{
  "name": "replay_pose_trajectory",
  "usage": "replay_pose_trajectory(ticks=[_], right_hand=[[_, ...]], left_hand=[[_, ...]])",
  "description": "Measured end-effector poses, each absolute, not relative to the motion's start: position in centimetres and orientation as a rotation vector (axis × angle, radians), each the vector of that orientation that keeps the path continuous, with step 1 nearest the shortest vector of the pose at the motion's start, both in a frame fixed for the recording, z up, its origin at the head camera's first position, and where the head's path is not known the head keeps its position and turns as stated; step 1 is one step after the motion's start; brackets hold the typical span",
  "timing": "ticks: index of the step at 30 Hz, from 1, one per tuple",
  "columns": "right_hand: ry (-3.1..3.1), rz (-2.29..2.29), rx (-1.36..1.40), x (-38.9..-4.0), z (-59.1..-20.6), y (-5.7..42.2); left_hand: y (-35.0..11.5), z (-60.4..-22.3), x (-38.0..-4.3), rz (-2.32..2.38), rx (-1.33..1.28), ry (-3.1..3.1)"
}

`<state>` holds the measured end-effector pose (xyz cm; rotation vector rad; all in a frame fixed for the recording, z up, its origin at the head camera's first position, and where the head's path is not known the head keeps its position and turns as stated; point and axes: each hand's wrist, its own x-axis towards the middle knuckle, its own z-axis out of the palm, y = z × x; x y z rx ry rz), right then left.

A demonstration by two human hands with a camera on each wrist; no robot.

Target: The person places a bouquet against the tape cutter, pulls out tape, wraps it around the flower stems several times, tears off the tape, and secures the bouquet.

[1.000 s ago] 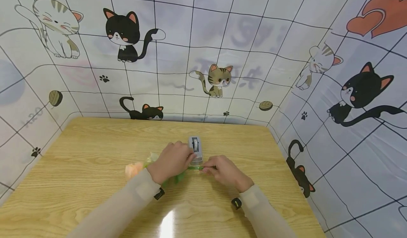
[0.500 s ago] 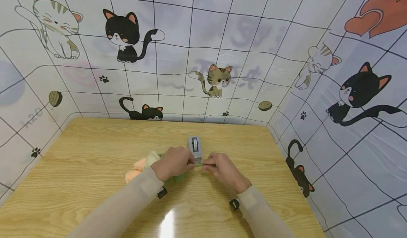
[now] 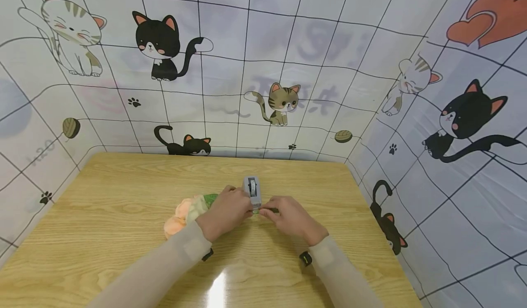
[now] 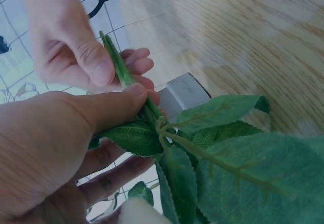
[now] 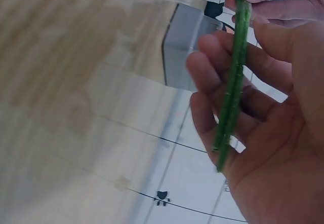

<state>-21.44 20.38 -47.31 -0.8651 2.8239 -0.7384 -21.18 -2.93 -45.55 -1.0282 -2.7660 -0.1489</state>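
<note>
My left hand point(image 3: 230, 209) pinches a bunch of flowers by its green stems point(image 4: 152, 107), thumb pressed on top. Peach and cream blooms point(image 3: 174, 225) stick out to the left of that hand, partly hidden behind the forearm. Broad green leaves point(image 4: 228, 158) spread from the stems in the left wrist view. My right hand point(image 3: 290, 216) pinches the same stems close beside the left fingertips, its fingers curled behind them. The bare stem ends point(image 5: 223, 153) run down over the right palm. Just beyond both hands stands a grey tape dispenser point(image 3: 252, 191) with a roll in it.
The hands work over a wooden table point(image 3: 123, 180). White sheeting point(image 3: 230, 70) printed with cats and grid lines rises behind the table and along its sides.
The hands have drawn closer together, so less stem shows between them. The bunch has turned: a green leaf now shows above the left hand, and more of the blooms is visible.
</note>
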Motion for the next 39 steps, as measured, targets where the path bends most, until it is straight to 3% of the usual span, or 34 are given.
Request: replay_pose_trajectory(ticks=[5, 17, 30, 39], right_hand=[[2.81, -0.586, -0.864, -21.7, -46.5, 20.1], [2.627, -0.723, -0.928, -22.2, -46.9, 20.1], [2.682, -0.758, -0.988, -22.6, -47.8, 20.6], [2.783, -0.747, -1.011, -22.5, -47.9, 20.6]], left_hand=[[-2.7, -45.7, -20.7, 0.044, -1.02, -2.659], [-2.6, -46.7, -20.6, 0.045, -1.014, -2.628], [-3.0, -46.5, -21.2, -0.386, -1.013, -2.771], [-3.2, -45.0, -22.0, -0.638, -0.805, -2.822]])
